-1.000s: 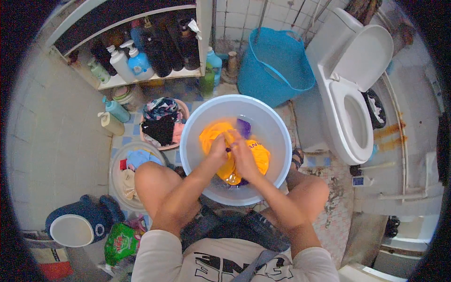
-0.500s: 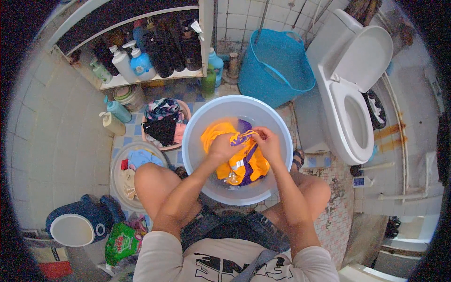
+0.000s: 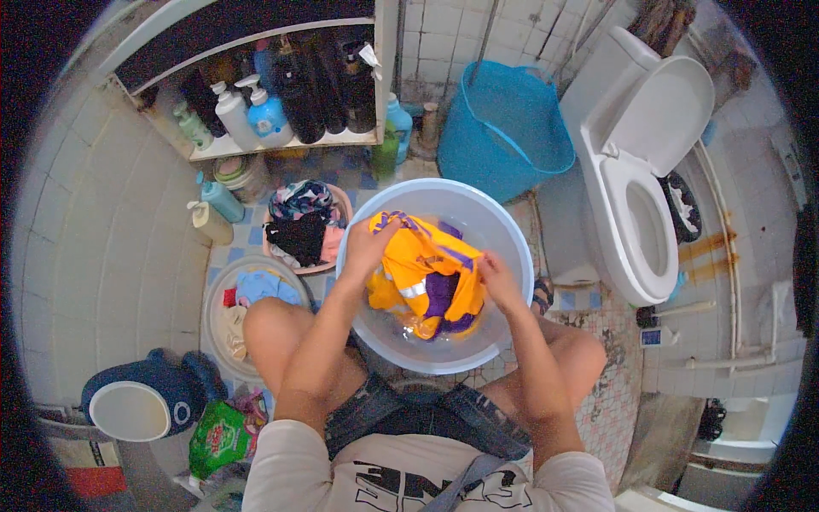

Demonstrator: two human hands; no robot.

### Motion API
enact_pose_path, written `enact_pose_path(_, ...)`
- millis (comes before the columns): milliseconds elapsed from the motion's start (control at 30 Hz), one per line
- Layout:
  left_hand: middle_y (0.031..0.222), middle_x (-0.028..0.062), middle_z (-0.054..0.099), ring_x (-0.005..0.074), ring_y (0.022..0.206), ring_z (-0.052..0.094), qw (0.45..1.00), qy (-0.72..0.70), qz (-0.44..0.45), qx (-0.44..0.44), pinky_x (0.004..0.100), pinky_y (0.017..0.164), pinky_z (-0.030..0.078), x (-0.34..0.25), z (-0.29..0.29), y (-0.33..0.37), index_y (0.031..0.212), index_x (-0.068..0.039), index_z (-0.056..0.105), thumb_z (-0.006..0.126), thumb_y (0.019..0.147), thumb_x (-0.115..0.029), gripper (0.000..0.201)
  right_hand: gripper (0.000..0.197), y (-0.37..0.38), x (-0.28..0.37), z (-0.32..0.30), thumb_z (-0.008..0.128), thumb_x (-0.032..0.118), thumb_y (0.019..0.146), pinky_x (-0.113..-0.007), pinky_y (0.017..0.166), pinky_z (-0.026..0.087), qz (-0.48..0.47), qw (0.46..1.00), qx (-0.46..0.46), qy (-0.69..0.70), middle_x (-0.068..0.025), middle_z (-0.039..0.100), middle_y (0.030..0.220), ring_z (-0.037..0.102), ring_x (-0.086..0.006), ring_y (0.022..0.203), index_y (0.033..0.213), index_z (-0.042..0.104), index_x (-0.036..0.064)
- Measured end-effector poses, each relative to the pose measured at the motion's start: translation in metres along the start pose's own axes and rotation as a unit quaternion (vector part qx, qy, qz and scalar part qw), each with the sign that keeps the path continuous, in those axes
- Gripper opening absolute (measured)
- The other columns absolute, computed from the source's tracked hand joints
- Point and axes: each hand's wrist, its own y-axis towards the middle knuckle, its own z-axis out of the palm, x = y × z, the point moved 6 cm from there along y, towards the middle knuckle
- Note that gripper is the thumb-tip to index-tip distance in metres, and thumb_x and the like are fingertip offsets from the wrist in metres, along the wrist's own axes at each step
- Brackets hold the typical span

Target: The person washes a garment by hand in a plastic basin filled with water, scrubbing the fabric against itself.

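Observation:
A wet yellow garment (image 3: 426, 264) with purple trim is spread between my hands over a pale blue basin (image 3: 510, 333). My left hand (image 3: 368, 247) is closed on its upper left edge, near the basin's left rim. With fingers pinched, my right hand (image 3: 497, 280) grips the right edge of the cloth. The garment's lower part hangs into the basin, where some water shows along the bottom. A white label-like patch lies on the yellow cloth, and purple fabric shows below it.
Left of the basin stand a pink tub (image 3: 345, 201) of dark and pink clothes and a round basin (image 3: 213, 328) holding light clothes. Behind are a blue bucket (image 3: 486, 145) and a shelf of bottles (image 3: 271, 119). A toilet (image 3: 610, 200) stands at right; a green bag (image 3: 220, 439) lies lower left.
My hands have moved apart, the left up and leftward, the right slightly lower. The garment, bunched before, is now stretched open between them.

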Motion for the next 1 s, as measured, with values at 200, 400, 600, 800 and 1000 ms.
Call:
enact_pose_path(200,0.084,0.0072,0.063,0.0147,0.072,0.062,0.994,-0.098,-0.047,0.016,0.0252,0.065,0.049,-0.023,-0.005,-0.009,0.093,0.002,0.058,0.061,0.080,-0.015,0.022,0.027,-0.015,0.063,-0.018,0.038,0.027,0.093,-0.026,0.074,0.042,-0.021,0.989,0.055,0.138,-0.0022,0.054,0.090,0.050,-0.0120,0.084,0.097,0.051,0.0044)
enact_pose_path(400,0.086,0.0073,0.063,0.0146,0.073,0.061,0.995,-0.087,-0.026,0.052,0.0251,0.066,0.049,-0.043,-0.006,-0.011,0.095,0.002,0.058,0.061,0.080,-0.015,0.023,0.023,-0.035,0.107,-0.015,0.047,0.021,0.090,-0.025,0.078,0.044,-0.038,0.929,0.106,0.354,-0.0043,0.055,0.098,0.054,-0.0115,0.087,0.104,0.047,0.0029)
enact_pose_path(600,0.090,0.0061,0.064,0.0139,0.077,0.061,0.990,0.093,-0.033,0.097,0.0271,0.068,0.048,-0.003,0.019,-0.008,0.096,-0.001,0.061,0.058,0.082,-0.023,0.026,0.033,-0.004,0.036,-0.012,0.069,0.021,0.074,-0.030,0.070,0.047,-0.080,0.987,0.084,-0.111,-0.0090,0.059,0.090,0.058,-0.0180,0.086,0.095,0.055,-0.0004)
enact_pose_path(800,0.093,0.0113,0.061,0.0206,0.089,0.057,0.993,-0.028,-0.062,0.101,0.0325,0.076,0.045,0.087,0.047,0.003,0.104,0.004,0.055,0.051,0.086,-0.031,0.039,0.024,-0.004,0.048,-0.002,0.053,0.018,0.084,-0.032,0.081,0.043,-0.095,0.992,-0.030,-0.082,-0.0147,0.057,0.100,0.056,-0.0242,0.094,0.103,0.054,0.0022)
enact_pose_path(1000,0.102,0.0086,0.055,0.0187,0.086,0.057,0.834,-0.428,-0.324,0.125,0.0316,0.076,0.048,0.109,0.091,-0.050,0.107,-0.005,0.051,0.050,0.086,-0.036,0.037,0.025,-0.049,0.068,0.077,0.058,0.004,0.078,-0.037,0.094,0.033,-0.334,0.933,-0.030,-0.128,-0.0175,0.050,0.106,0.046,-0.0310,0.107,0.100,0.047,0.0011)
